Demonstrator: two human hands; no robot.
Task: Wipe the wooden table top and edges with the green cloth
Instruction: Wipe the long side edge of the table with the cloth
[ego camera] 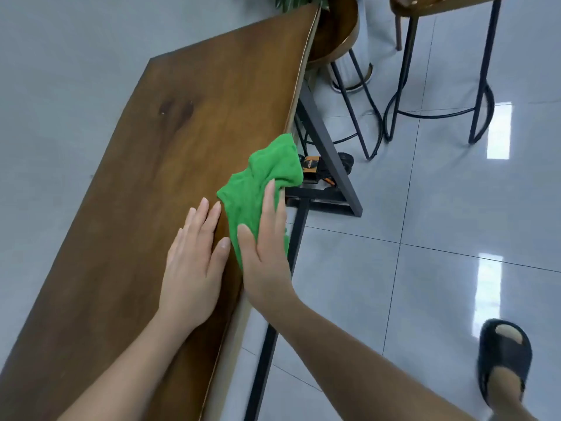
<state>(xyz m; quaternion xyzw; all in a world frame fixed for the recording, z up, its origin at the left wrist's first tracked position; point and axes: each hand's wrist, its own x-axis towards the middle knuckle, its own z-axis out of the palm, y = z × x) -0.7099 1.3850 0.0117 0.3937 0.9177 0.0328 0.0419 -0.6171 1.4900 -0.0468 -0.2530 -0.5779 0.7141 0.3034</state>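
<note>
A long wooden table (170, 153) runs from the lower left to the upper middle. The green cloth (261, 183) lies crumpled over the table's right edge. My right hand (265, 247) presses on the cloth at that edge, thumb on top and fingers wrapped down over the side. My left hand (195, 262) lies flat on the table top just left of the cloth, fingers straight, its fingertips close to the cloth's left border.
The table's black metal frame (321, 138) shows below its right edge, with a black and orange object (315, 168) on the floor by it. Two metal-legged stools (358, 83) (437, 71) stand at the upper right. My sandalled foot (504, 357) is on the grey tile floor.
</note>
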